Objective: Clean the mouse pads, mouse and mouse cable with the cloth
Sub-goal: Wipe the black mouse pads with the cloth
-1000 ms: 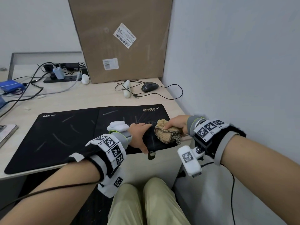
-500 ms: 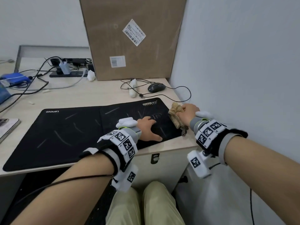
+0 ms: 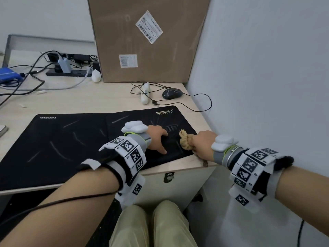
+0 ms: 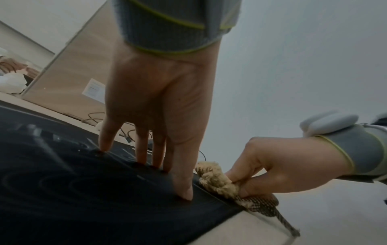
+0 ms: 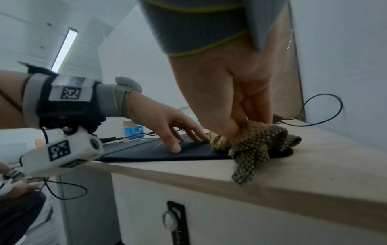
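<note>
Two black mouse pads lie side by side on the desk, the left pad (image 3: 53,139) marked Lenovo and the right pad (image 3: 142,120) partly overlapping it. My left hand (image 3: 157,139) presses flat on the right pad with fingers spread (image 4: 184,187). At that pad's right edge my right hand (image 3: 203,145) grips a bunched tan cloth (image 3: 185,141) (image 5: 253,140); a checkered tail hangs over the desk edge. A black mouse (image 3: 172,93) sits at the back right, with its cable (image 3: 204,102) looping along the wall.
A large cardboard box (image 3: 147,38) leans on the back wall. A white object (image 3: 145,93) lies next to the mouse. A power strip (image 3: 67,72), cables and a blue device (image 3: 8,74) are at the back left. The wall (image 3: 258,77) stands close on the right.
My right hand has drawn the cloth back along the right pad's right edge toward the near corner. My left hand keeps pressing on the pad.
</note>
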Available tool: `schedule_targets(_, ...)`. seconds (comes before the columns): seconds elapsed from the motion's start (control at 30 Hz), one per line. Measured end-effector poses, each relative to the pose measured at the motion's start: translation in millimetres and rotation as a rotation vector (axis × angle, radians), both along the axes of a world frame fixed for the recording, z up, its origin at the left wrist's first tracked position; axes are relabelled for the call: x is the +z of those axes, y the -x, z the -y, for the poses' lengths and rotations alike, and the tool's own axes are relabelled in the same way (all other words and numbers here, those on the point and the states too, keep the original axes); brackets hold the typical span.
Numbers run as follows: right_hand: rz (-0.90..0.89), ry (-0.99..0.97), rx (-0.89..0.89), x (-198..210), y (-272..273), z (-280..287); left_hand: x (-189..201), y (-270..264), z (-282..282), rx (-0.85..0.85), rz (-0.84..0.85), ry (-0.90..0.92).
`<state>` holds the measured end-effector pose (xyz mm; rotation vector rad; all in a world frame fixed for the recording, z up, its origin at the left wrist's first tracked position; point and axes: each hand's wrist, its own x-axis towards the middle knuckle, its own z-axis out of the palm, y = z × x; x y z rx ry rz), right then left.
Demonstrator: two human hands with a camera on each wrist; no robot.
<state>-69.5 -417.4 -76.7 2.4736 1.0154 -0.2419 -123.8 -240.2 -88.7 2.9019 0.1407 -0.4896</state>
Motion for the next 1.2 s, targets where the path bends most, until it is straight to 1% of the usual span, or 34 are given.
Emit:
schedule_targets(0.07, -0.036, -0.005, -0.010, 2.8, -8.8, -0.2, 1.5, -2.1, -1.3, -0.023, -0.019, -0.013)
schedule_targets(0.23, -0.144, -0.236, -0.112, -5.3, -48.9, -7.9, 3.6, -4.6, -2.6, -0.059, -0.041, -0.046)
schedule_targets(0.33, -0.167, -0.282, -0.181, -6.1, -61.3, -16.6, 4.5, -4.2, -2.6, -0.066, -0.044, -0.048)
schedule_targets(0.4, -0.143, -0.253, -0.152, -5.5, -63.3, -18.5, 5.4, -4.8, -1.8, -0.068, -0.045, -0.042)
schedule_targets(0.5, -0.116, -0.191, -0.068, -6.1, -51.5, -14.7, 5.5, -4.7, -2.0, -0.071, -0.062, -0.039)
schedule_targets(0.63, -0.180, -0.189, 0.046, -3.1, -19.1, -0.7, 6.6, -4.7, -5.3, -0.062, -0.066, -0.026)
schedule_targets(0.77, -0.231, -0.147, 0.224, -12.4, 16.8, 7.4, 6.1, -4.5, -11.6, -0.061, -0.075, 0.007)
schedule_targets(0.8, -0.240, -0.139, 0.236, -15.8, 21.9, 7.6, 5.3, -4.4, -12.8, -0.061, -0.073, 0.015)
schedule_targets(0.9, -0.268, -0.138, 0.202, -20.6, 24.1, 6.3, 3.0, -5.4, -14.7, -0.045, -0.069, 0.045)
schedule_targets(1.0, -0.299, -0.185, 0.126, -17.2, 7.4, -1.9, 2.6, -5.6, -15.7, -0.008, -0.070, 0.079)
schedule_targets(1.1, -0.243, -0.172, -0.009, -12.8, -15.3, -14.5, 2.0, -0.3, -12.1, 0.015, -0.065, 0.101)
schedule_targets(1.2, -0.242, -0.181, -0.072, -9.8, -24.8, -23.3, -0.5, 5.0, -10.5, 0.020, -0.055, 0.111)
